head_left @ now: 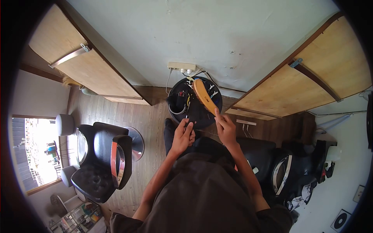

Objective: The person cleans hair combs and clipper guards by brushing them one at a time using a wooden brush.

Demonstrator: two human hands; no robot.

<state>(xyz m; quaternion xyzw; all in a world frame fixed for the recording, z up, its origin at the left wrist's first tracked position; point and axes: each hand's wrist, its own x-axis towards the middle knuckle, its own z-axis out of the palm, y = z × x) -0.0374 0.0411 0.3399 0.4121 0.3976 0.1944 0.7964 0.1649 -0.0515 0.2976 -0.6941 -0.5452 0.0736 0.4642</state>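
In my right hand (225, 130) is the handle end of a curved wooden brush (205, 97) with bristles along its left side. The brush slants up and left over a round black tray (199, 119). My left hand (183, 136) is closed near the tray's front edge. A small light tip shows above its fingers, but what it grips is too small to name. On the tray, a dark holder with a pale rim (177, 111) stands at the left, and several white and yellow clips lie around the brush.
A power strip (182, 66) with plugs and cables is on the wall behind the tray. A black salon chair (103, 155) stands at left, another black chair (259, 153) at right. Wooden panels (103, 72) lean in from both sides. A cluttered glass shelf (79, 217) is at lower left.
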